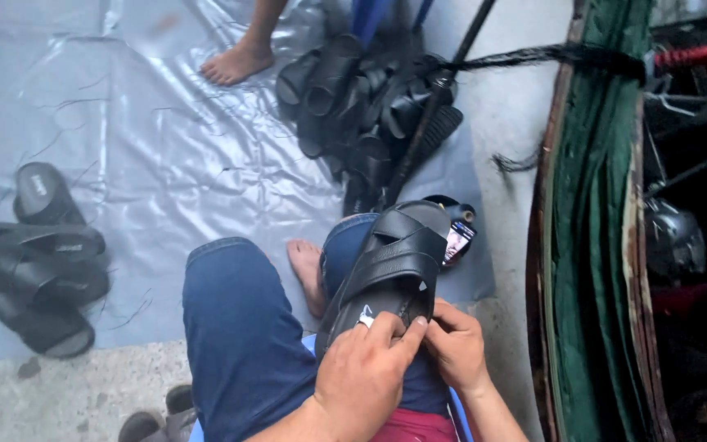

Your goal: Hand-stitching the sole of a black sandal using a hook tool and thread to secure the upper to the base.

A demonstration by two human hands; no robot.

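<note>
A black sandal (pixel 394 266) with crossed straps lies on my right knee, sole down, toe pointing away from me. My left hand (pixel 362 372) grips its heel end, with the thumb and forefinger pinched on the edge. My right hand (pixel 456 344) meets it from the right, fingertips pressed to the same spot at the heel. Both hands touch each other there. What sits between the fingertips is too small to tell. I wear blue denim shorts (pixel 239 336), and my bare foot (pixel 308 274) rests on the sheet below.
A grey plastic sheet (pixel 165 155) covers the floor. Black sandals are piled at the top centre (pixel 370 98) and several lie at the left (pixel 34 270). Another person's bare foot (pixel 235 61) stands at the top. A phone (pixel 457 239) lies beside my knee. A green hammock (pixel 591 245) hangs at the right.
</note>
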